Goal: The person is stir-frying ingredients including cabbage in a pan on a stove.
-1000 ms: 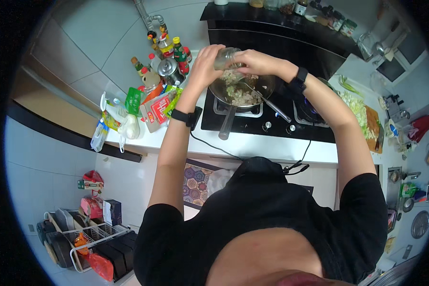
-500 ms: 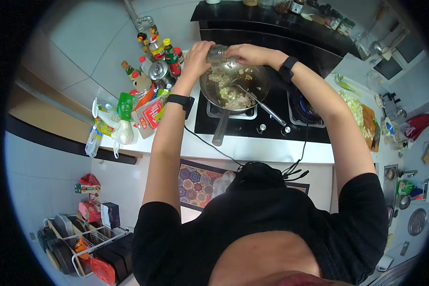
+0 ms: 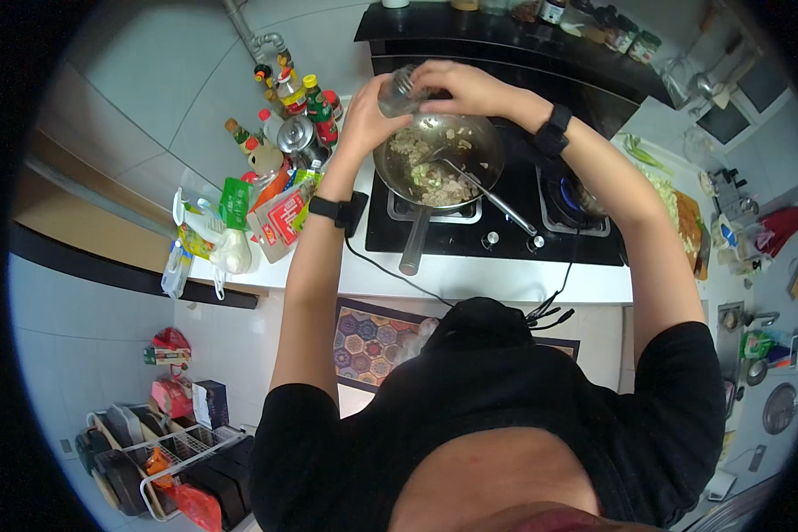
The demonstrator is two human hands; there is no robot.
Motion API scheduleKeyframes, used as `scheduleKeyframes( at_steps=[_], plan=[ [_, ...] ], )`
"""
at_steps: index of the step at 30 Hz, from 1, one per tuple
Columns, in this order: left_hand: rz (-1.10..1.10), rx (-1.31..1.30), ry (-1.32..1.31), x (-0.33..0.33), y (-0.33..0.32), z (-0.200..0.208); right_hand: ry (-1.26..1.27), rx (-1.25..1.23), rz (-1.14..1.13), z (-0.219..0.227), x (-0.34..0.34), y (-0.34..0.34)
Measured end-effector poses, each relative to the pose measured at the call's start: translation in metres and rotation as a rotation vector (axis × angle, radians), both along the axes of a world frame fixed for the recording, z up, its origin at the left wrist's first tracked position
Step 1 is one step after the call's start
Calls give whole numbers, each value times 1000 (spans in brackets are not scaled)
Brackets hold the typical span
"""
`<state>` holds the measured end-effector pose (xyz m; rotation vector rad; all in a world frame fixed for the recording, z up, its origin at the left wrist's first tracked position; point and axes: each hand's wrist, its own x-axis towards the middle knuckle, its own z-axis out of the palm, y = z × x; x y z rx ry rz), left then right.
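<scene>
Above the far side of the frying pan (image 3: pixel 390 182), my left hand (image 3: pixel 363 120) is wrapped around a small clear glass jar (image 3: pixel 397 96). The jar is tilted, its ridged neck toward the right. Curled at that neck, my right hand (image 3: pixel 461 89) has its fingers above and its thumb below; whether a lid sits between them I cannot make out. Inside the pan lies chopped, pale, partly greenish food (image 3: pixel 443 186). A metal spatula or ladle (image 3: pixel 496 202) rests in it, its handle over the near right rim.
The black stove (image 3: pixel 452 238) has a lit right burner (image 3: pixel 569 199). Bottles (image 3: pixel 319 106), a metal pot (image 3: pixel 297 135) and packages (image 3: pixel 284 217) crowd the left. Chopped greens lie on a cutting board (image 3: pixel 690 222) at right. A cable (image 3: pixel 399 279) crosses the counter's front edge.
The jar has shifted slightly up and left and turned in my hands. My right hand's fingers have spread wider around its neck. The pan and utensil lie as before.
</scene>
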<state>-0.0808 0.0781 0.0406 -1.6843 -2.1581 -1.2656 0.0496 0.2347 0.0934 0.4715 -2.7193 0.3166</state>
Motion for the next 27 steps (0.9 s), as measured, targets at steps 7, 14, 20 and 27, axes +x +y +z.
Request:
scheduleKeyframes(
  at_steps=[7,14,20,27],
  plan=[
    [-22,309,-434,30,-13,27,298,-200,-51,37,-17,-19],
    [109,497,-534,36,-104,12,314,187,-460,96,-92,93],
    [221,409,-708,63,-164,-49,171,245,-636,78,-157,171],
    [236,214,-1013,98,-204,-82,128,414,-733,43,-207,190]
  ],
)
